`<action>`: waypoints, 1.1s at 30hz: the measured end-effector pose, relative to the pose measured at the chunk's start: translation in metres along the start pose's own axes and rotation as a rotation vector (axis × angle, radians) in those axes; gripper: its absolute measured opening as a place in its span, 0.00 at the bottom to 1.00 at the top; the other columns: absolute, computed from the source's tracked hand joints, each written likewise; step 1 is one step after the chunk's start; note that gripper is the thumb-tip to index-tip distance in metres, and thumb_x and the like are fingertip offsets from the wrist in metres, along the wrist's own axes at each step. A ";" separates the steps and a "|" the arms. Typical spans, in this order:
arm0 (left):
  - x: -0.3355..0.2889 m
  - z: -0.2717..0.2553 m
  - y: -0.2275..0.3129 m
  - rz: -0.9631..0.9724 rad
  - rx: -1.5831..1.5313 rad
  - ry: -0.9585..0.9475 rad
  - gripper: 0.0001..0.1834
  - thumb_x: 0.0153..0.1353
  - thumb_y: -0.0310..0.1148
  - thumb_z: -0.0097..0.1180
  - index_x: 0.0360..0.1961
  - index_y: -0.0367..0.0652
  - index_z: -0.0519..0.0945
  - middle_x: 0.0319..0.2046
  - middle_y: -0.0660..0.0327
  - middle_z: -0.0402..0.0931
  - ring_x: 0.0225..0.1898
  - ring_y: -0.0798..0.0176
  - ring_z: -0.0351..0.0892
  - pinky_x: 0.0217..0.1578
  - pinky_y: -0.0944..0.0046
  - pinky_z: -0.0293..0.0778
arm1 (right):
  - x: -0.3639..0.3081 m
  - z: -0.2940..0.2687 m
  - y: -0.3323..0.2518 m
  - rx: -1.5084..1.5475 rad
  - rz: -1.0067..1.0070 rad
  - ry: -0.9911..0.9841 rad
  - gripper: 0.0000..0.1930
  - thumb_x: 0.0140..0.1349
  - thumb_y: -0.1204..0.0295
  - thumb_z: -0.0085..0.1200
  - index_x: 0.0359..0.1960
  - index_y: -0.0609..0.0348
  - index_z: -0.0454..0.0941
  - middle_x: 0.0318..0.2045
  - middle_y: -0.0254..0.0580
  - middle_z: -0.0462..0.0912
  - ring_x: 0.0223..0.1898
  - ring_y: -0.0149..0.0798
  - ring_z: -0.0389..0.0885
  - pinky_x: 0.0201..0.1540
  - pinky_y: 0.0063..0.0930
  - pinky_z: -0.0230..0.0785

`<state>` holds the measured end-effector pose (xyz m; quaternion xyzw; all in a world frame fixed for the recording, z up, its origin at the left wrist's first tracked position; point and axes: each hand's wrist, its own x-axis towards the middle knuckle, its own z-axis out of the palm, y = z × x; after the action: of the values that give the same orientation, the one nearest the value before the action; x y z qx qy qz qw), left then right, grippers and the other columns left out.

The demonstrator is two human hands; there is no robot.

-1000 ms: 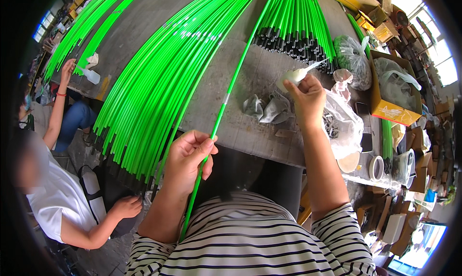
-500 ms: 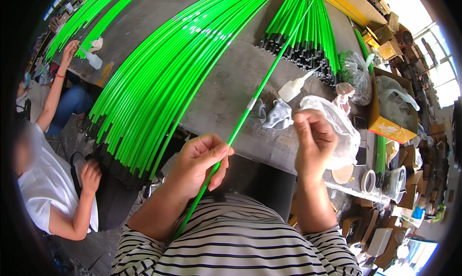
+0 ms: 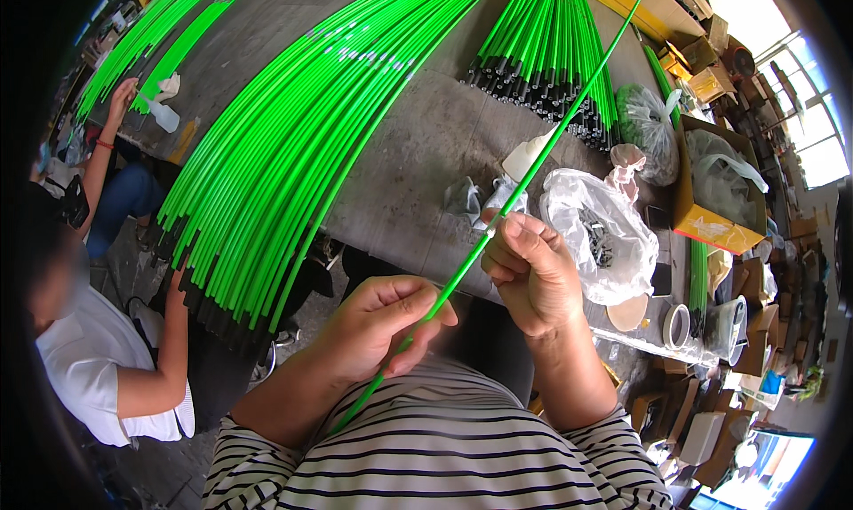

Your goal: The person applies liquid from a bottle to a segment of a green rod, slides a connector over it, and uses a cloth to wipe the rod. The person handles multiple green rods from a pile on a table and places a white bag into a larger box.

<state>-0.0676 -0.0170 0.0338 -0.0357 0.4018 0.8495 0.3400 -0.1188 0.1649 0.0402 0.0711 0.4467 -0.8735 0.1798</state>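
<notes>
A long, thin green rod (image 3: 560, 130) slants across in front of me, from my lap up to the far right. My left hand (image 3: 391, 323) is closed round its lower part, thumb and fingers pinching it. Higher up, my right hand (image 3: 533, 274) is closed at the rod, with a fingertip showing past its far side. A small white piece (image 3: 490, 232) sits on the rod right by those fingertips. Beyond the right hand stands an open clear plastic bag (image 3: 600, 235) with many small grey pieces inside. A white squeeze bottle (image 3: 524, 157) lies partly behind the rod.
Green rods with black ends lie fanned in a large bundle (image 3: 293, 146) on the grey table (image 3: 391, 177), with another bundle (image 3: 542, 57) farther back. Crumpled cloth (image 3: 464, 199), a cardboard box (image 3: 721, 219) and a white ring (image 3: 676, 327) are near. Another person (image 3: 107, 377) sits at left.
My right hand has come left and down onto the rod, near the white piece. The rod's far end has swung right. At left, the other person's lower arm has moved toward the rod ends.
</notes>
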 end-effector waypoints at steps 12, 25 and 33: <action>0.004 0.000 -0.001 0.031 0.046 -0.017 0.12 0.63 0.32 0.43 0.30 0.33 0.71 0.14 0.62 0.67 0.06 0.72 0.61 0.07 0.74 0.55 | -0.003 -0.002 -0.001 0.024 0.038 -0.007 0.10 0.51 0.72 0.57 0.33 0.66 0.77 0.18 0.23 0.69 0.18 0.19 0.57 0.22 0.14 0.49; 0.008 0.004 -0.005 0.236 0.304 0.173 0.08 0.58 0.28 0.51 0.24 0.37 0.69 0.16 0.62 0.70 0.09 0.74 0.65 0.08 0.76 0.57 | -0.003 -0.005 0.020 -0.082 0.028 -0.031 0.04 0.50 0.74 0.59 0.24 0.60 0.76 0.18 0.26 0.71 0.19 0.19 0.60 0.22 0.14 0.51; 0.007 -0.001 -0.001 0.248 0.332 0.177 0.08 0.59 0.29 0.50 0.26 0.35 0.71 0.16 0.61 0.70 0.09 0.73 0.65 0.08 0.76 0.58 | -0.009 0.003 0.021 -0.127 -0.018 0.093 0.09 0.53 0.70 0.58 0.29 0.64 0.75 0.16 0.26 0.65 0.17 0.22 0.54 0.20 0.16 0.47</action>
<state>-0.0727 -0.0129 0.0302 -0.0042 0.5657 0.8006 0.1973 -0.1027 0.1532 0.0288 0.0961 0.5097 -0.8408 0.1551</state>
